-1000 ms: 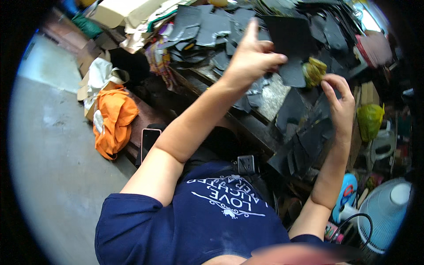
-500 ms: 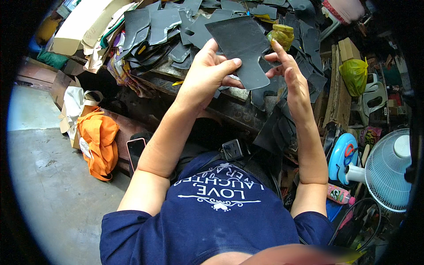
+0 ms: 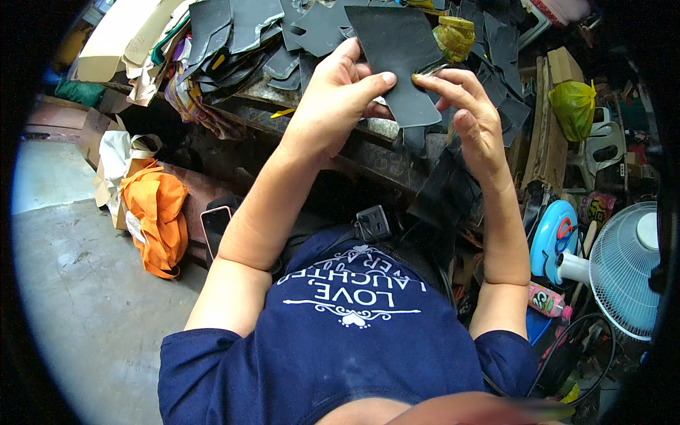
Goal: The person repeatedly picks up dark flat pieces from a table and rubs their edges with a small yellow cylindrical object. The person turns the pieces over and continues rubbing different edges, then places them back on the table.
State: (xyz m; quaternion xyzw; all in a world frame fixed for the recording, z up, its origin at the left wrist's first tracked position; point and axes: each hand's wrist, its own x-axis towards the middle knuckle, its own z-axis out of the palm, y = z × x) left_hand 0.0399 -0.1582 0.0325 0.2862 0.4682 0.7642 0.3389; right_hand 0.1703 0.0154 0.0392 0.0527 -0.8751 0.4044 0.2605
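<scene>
My left hand (image 3: 347, 88) grips a flat black sheet piece (image 3: 397, 60), shaped like a cut leather or rubber panel, with the thumb on top and fingers beneath. The piece has a curved notch on its right side. At that notch my right hand (image 3: 473, 117) has its index fingertip against the edge, the tip looking brownish-yellow and wet. Its fingers are loosely bent and apart, and the thumb stands clear of the piece. Just beyond the right hand is a small jar (image 3: 454, 39) smeared with yellow-brown stuff.
Many black cut pieces (image 3: 255, 32) are heaped over the workbench (image 3: 382, 164). Left of them lie cardboard sheets (image 3: 131, 32). An orange bag (image 3: 156, 216) sits low at left, near a phone (image 3: 214, 230). On the right are a fan (image 3: 623, 269), a yellow-green bag (image 3: 574, 110) and a pink bottle (image 3: 549, 301).
The black piece has shifted up and turned slightly in my left hand. My right index finger has come to its notched edge from near the jar.
</scene>
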